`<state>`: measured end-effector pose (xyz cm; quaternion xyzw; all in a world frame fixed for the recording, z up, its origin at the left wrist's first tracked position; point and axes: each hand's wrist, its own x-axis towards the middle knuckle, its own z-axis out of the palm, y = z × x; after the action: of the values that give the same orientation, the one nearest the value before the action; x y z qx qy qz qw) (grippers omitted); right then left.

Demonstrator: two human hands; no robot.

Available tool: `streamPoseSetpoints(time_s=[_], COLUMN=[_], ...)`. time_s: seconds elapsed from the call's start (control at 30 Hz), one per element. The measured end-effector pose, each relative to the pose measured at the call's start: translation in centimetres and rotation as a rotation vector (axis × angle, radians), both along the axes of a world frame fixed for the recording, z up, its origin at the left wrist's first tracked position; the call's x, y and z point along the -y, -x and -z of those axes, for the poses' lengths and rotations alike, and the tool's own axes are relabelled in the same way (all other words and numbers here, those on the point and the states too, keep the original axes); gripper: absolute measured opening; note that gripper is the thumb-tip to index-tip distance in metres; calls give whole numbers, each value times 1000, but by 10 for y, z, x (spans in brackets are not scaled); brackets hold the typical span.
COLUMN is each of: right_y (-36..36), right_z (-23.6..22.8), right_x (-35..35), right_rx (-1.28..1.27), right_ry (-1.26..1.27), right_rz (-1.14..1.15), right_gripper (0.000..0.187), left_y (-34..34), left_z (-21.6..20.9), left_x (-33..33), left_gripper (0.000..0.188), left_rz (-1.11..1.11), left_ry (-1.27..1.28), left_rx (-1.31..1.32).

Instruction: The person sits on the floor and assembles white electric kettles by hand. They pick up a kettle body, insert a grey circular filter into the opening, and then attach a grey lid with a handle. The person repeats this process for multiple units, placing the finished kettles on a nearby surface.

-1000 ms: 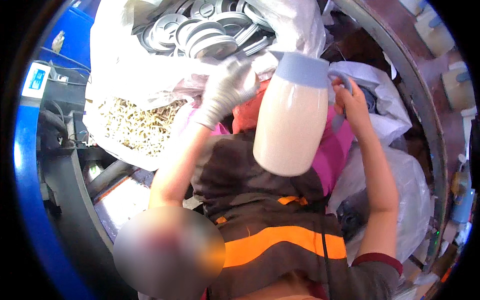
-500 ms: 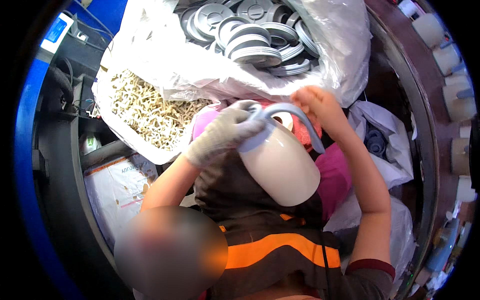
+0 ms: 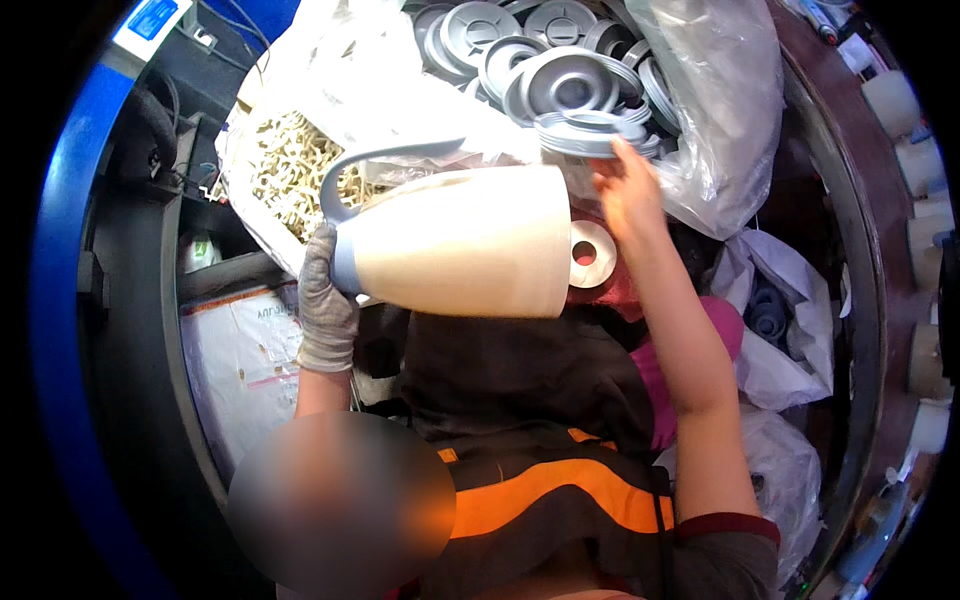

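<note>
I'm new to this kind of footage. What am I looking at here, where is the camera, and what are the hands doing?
There is no machine arm here: these are a person's own hands. A wide fisheye camera on the head looks down, so straight edges bend near the rim and picture left is the person's left. The left hand, in a pale glove, holds a cream jug on its side by the blue-grey neck. The right hand is bare, fingers at a grey disc; whether it grips it is unclear. Around them, a plastic bag holds more grey discs, with small beige pieces to its left. A pale ring sits beside the jug's base. The blurred circle at lower left hides whatever is there.
</note>
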<state>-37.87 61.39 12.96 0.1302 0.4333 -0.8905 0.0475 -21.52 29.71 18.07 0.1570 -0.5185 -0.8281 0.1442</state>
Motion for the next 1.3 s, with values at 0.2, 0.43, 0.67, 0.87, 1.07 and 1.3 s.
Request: streamPoseSetpoints(time_s=[0.2, 0.43, 0.67, 0.87, 1.07, 1.3], right_y=[-111, -112, -123, -141, -136, -148], right_z=[-75, -63, -82, -73, -98, -108], right_x=[-29, -41, -55, -61, -82, -92], right_rx=[-526, -651, -891, -858, -702, -869], right_ry=[-710, -935, -991, -955, -933, -1167], right_rz=[69, 74, 69, -41, -90, -349], right_gripper=[42, 45, 41, 43, 60, 73], left_y=[10, 35, 43, 30, 20, 17], left_z=[6, 27, 7, 10, 4, 4], left_x=[-41, -71, -92, -87, -78, -78], left_gripper=[41, 41, 38, 39, 41, 34], left_rz=[-74, 108, 144, 149, 163, 249], left_ry=[-326, -432, -591, -564, -461, -478], left_rx=[78, 71, 205, 116, 28, 101])
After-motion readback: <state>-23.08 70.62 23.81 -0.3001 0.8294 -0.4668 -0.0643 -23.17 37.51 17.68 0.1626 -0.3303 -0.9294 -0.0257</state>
